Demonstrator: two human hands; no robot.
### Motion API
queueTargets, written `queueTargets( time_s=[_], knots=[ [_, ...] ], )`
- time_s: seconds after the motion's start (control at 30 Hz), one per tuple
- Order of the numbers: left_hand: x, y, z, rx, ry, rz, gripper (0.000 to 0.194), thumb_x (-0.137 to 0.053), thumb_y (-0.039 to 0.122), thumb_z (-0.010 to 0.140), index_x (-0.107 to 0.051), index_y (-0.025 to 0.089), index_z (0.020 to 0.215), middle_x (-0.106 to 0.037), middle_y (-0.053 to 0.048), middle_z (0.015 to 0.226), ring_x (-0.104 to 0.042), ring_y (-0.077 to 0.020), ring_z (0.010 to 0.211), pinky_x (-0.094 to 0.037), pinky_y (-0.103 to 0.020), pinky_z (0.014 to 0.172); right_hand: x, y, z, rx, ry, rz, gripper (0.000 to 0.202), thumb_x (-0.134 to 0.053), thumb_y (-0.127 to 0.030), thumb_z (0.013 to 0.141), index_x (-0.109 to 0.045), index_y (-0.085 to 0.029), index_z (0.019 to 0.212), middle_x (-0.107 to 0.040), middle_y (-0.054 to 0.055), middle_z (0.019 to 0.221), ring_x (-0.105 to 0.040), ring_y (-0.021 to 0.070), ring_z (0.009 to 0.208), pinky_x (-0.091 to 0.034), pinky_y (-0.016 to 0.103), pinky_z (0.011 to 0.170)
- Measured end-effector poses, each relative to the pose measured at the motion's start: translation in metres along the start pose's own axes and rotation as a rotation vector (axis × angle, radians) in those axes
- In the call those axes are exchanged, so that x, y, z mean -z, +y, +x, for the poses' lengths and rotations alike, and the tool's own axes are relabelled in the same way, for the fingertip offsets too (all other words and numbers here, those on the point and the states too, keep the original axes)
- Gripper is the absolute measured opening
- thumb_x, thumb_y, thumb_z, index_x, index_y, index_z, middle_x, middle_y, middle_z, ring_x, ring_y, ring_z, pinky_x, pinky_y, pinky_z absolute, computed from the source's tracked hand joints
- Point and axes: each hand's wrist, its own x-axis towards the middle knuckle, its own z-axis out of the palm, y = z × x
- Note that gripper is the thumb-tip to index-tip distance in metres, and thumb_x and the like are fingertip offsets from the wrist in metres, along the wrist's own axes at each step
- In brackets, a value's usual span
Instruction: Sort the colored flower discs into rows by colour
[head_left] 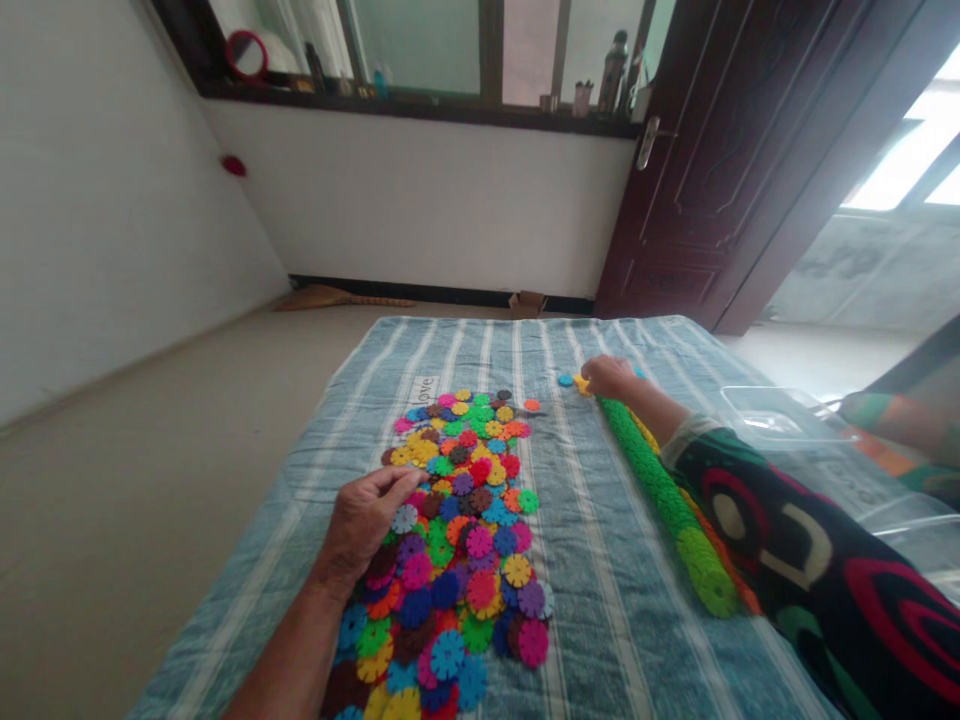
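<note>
My left hand [373, 515] hovers at the left side of a pile of colourful notched plastic discs [480, 543], thumb and forefinger pressed together; whatever they pinch, if anything, is too small to make out. My right hand [609, 377] reaches to the far right of the bed-like surface, its fingers closed at a yellow notched disc [581, 385]. Just left of it lies a blue disc [565, 381]. Below that hand runs a long row of green discs [660, 490] stacked face to face. Beside it, a yellow and orange row [701, 520] is partly hidden by my sleeve.
A striped blue cloth [577, 560] covers the surface. A paper labelled "love" [425, 391] lies at the pile's far end. Clear plastic containers [780, 415] stand at the right, near blurred patterned fabric [892, 440]. Beyond are a broom [322, 297] and a dark door [697, 150].
</note>
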Motion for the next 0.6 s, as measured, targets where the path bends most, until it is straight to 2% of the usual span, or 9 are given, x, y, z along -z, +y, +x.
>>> queueTargets(
  time_s=[0.17, 0.4, 0.6],
  knots=[
    [0.000, 0.000, -0.001, -0.016, 0.010, -0.007, 0.031, -0.064, 0.046, 0.066, -0.074, 0.019, 0.076, -0.074, -0.002, 0.083, -0.066, -0.0229, 0.086, -0.049, -0.029, 0.083, 0.001, -0.005, -0.002, 0.009, -0.007, -0.005, 0.034, -0.064, -0.029, 0.078, -0.067, -0.019, 0.110, -0.065, 0.014, 0.109, -0.061, 0.0271, 0.100, -0.046, 0.032, 0.077],
    [0.000, 0.005, -0.003, -0.010, 0.006, -0.018, 0.030, -0.065, 0.047, 0.064, -0.074, 0.019, 0.073, -0.074, -0.002, 0.083, -0.066, -0.0232, 0.086, -0.049, -0.030, 0.084, 0.001, -0.005, -0.003, 0.003, -0.013, -0.011, 0.029, -0.062, -0.025, 0.078, -0.069, -0.014, 0.105, -0.066, 0.017, 0.106, -0.062, 0.0286, 0.097, -0.047, 0.033, 0.075],
    [-0.001, 0.006, -0.003, -0.010, 0.013, -0.029, 0.031, -0.066, 0.047, 0.062, -0.074, 0.019, 0.072, -0.074, -0.002, 0.080, -0.066, -0.0231, 0.084, -0.050, -0.030, 0.082, 0.003, -0.014, -0.009, 0.038, 0.016, 0.017, 0.027, -0.059, -0.025, 0.080, -0.069, -0.016, 0.104, -0.067, 0.015, 0.105, -0.061, 0.0282, 0.098, -0.046, 0.033, 0.077]
  ],
)
